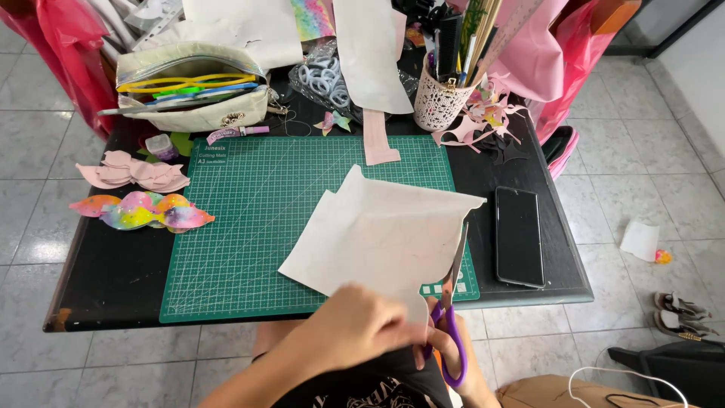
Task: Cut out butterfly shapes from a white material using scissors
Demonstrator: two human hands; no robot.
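Head view: pale, jagged-edged sheet (377,234) meets purple-handled scissors (451,317).

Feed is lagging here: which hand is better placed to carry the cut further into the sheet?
Right. The right hand holds the purple-handled scissors, blades at the pale sheet's edge. The left hand grips the sheet's lower edge, steadying it.

dark-screened black phone (519,236) lying flat right of green mat, clear plastic bag (326,78) of white rings behind
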